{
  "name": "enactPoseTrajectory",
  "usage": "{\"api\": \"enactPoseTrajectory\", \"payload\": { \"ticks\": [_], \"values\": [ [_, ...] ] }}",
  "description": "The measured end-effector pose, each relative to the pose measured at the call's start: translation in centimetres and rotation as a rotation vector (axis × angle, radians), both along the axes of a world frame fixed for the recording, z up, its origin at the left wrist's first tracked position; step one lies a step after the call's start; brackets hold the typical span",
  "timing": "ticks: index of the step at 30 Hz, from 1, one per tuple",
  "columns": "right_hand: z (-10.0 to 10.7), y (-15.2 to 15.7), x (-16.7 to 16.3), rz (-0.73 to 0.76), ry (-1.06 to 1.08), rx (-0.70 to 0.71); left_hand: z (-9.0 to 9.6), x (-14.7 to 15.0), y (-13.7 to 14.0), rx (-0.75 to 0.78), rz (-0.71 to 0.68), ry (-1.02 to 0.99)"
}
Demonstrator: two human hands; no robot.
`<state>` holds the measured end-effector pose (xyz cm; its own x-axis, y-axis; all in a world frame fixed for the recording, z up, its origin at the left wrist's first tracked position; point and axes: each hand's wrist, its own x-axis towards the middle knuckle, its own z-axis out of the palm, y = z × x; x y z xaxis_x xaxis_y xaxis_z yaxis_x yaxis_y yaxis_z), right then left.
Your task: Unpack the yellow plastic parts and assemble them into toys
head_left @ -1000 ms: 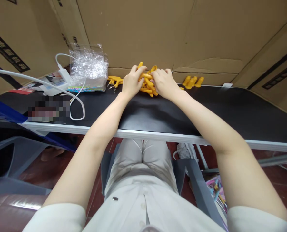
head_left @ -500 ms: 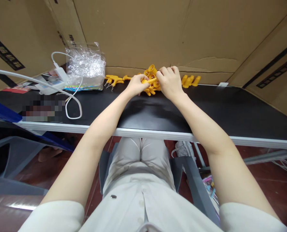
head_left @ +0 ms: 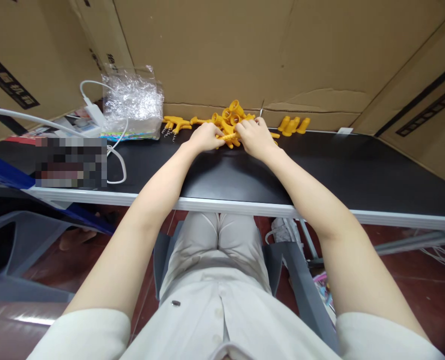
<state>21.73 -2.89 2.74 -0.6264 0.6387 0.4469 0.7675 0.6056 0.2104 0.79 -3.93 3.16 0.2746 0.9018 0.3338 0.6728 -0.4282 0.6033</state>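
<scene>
While the left hand pinches one end of a slim, bright-yellow, finger-like plastic-looking piece at the upper centre of the frame, the right hand curls closed over its other end, fingers nearly together. Done well, this two-ended grip would keep the piece level, with light pressure and the thumbs steadying rather than bending it. A thin, pointed, metallic-looking rod rises just behind the right hand; whether that hand holds it, I cannot tell, so fingertips had best stay clear of its point. The jumbled heap of yellow open-ended cups sits right behind the piece, so small, slow wrist movements would avoid knocking it. The black tabletop nearer the frame's middle offers more elbow room.
</scene>
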Motion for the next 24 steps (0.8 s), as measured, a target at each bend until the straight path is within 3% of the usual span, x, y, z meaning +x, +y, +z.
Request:
{"api": "enactPoseTrajectory", "payload": {
  "ticks": [4,8,11,15,24],
  "values": [
    [0.5,-0.6,-0.4,-0.043,0.023,0.033,0.2,0.4,-0.4,0.025,0.043,0.089],
    [0.4,-0.8,-0.4,-0.068,-0.036,-0.021,0.4,0.3,-0.7,-0.034,0.008,0.110],
    [0.1,-0.6,-0.1,-0.028,-0.095,-0.082,0.4,0.0,-0.7,-0.085,-0.003,0.121],
    [0.0,-0.2,0.3,0.031,-0.108,-0.098,0.0,-0.4,-0.2,-0.021,0.009,0.158],
    [0.4,-0.4,-0.1,-0.014,-0.086,0.016,0.1,-0.1,-0.4,-0.004,-0.003,0.126]
  ]
}}
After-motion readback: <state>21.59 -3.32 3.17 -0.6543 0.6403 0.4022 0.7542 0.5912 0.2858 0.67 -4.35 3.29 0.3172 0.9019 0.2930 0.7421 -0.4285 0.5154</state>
